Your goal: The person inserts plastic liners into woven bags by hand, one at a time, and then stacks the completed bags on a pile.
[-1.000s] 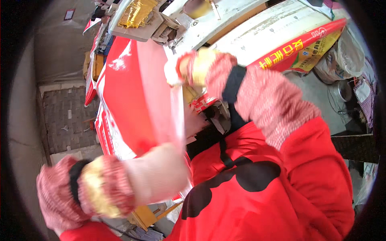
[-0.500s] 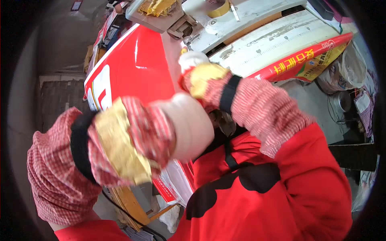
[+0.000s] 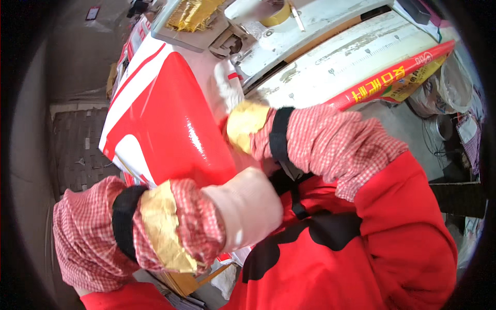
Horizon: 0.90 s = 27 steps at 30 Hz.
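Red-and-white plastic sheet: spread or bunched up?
Visible part spread: the red-and-white plastic sheet shows a broad, glossy face beyond the left hand. Under that hand, cannot tell.

The left hand (image 3: pixel 252 206) hides its own fingers and part of the red-and-white sheet (image 3: pixel 181 119).

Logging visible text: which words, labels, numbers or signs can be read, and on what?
Red-and-yellow sheet: large yellow characters, left uncopied; smaller print too small to read.
Red-and-white sheet: nothing legible.
Small bordered card: too small to read.
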Motion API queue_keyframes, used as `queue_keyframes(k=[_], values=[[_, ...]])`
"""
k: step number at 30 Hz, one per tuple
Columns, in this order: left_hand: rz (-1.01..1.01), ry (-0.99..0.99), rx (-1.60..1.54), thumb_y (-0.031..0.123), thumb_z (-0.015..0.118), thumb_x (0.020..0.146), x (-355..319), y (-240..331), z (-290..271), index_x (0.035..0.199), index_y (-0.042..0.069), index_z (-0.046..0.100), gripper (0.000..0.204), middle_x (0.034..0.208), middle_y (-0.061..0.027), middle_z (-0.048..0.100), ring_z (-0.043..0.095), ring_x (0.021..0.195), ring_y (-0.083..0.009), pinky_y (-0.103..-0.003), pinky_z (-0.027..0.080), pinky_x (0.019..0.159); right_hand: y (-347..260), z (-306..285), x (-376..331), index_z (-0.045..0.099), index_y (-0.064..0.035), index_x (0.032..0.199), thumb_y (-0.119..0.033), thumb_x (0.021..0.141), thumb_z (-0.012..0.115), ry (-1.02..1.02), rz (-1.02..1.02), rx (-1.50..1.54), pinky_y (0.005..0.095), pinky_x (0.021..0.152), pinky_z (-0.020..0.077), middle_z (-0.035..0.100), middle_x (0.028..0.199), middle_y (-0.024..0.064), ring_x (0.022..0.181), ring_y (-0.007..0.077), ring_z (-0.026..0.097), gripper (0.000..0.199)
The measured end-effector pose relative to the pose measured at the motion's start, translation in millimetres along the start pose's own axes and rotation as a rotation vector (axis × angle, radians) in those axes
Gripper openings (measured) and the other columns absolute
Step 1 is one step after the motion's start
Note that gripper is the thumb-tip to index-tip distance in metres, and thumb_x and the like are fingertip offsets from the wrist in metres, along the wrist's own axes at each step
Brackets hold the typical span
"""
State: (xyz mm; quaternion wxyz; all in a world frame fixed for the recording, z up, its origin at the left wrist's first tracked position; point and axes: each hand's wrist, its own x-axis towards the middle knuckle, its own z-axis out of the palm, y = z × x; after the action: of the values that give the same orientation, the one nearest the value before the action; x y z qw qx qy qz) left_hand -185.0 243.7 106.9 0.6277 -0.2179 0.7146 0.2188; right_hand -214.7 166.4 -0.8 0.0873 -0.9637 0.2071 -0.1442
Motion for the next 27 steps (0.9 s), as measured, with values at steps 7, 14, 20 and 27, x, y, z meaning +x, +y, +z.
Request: queue_keyframes(k=[7, 14, 20, 27], values=[[0.343, 0.542, 0.093, 0.016, 0.059, 0.064, 3, -25, 4, 0.059, 0.009, 0.058, 0.009, 0.065, -0.0054, 0.052, 0.057, 0.061, -0.0246, -0.035, 0.048, 0.051, -29, 77, 31, 0.059, -0.0084, 0.098, -0.021, 0.074, 0.055, -0.102, 0.253, 0.527, 0.0345, 0.066, 0.0477, 0.061, 0.086, 0.0116, 0.08, 0.0269, 0.059, 0.027], [0.206, 0.62, 0.055, 0.022, 0.061, 0.069, -7, -22, 16, 0.064, 0.007, 0.057, 0.017, 0.07, -0.0076, 0.051, 0.057, 0.064, -0.0252, -0.036, 0.046, 0.052, 56, -19, -30, 0.062, -0.0003, 0.084, -0.016, 0.077, 0.053, 0.692, 0.475, 0.624, 0.037, 0.071, 0.0475, 0.062, 0.08, 0.0123, 0.081, 0.0244, 0.06, 0.019], [0.133, 0.702, 0.044, 0.018, 0.062, 0.067, -3, -17, 21, 0.064, 0.008, 0.057, 0.012, 0.07, -0.0081, 0.051, 0.057, 0.063, -0.0256, -0.035, 0.046, 0.052, 34, 64, 45, 0.067, -0.0175, 0.078, -0.024, 0.072, 0.057, -0.186, 0.333, -0.126, 0.0352, 0.067, 0.0467, 0.062, 0.076, 0.0035, 0.079, 0.0211, 0.059, 0.013], [-0.039, 0.607, -0.117, 0.021, 0.061, 0.07, -18, -14, 30, 0.068, 0.008, 0.058, 0.014, 0.073, -0.0089, 0.05, 0.056, 0.063, -0.0263, -0.035, 0.045, 0.053, 15, 30, -5, 0.064, -0.013, 0.085, -0.024, 0.075, 0.056, 0.128, 0.284, 1.311, 0.0332, 0.065, 0.0473, 0.064, 0.081, 0.0052, 0.073, 0.024, 0.06, 0.018]])
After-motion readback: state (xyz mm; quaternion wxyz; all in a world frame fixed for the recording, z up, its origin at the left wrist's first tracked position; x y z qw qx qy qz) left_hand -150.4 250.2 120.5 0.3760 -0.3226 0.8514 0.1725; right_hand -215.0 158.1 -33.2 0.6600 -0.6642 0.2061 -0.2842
